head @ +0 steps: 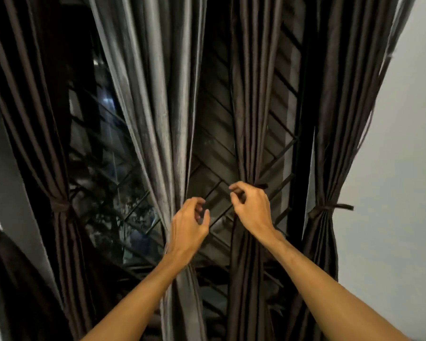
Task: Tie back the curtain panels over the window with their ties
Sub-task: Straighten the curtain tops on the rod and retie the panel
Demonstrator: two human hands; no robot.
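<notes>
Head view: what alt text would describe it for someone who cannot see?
A left hand and right hand reach up, fingers curled, at a grey panel and a brown panel over a dark grilled window. The far-left panel and far-right panel are already tied back.

A gap is lying open between the grey panel (158, 119) and brown panel (251, 107); the grille (212, 148) is blocking behind it.
</notes>
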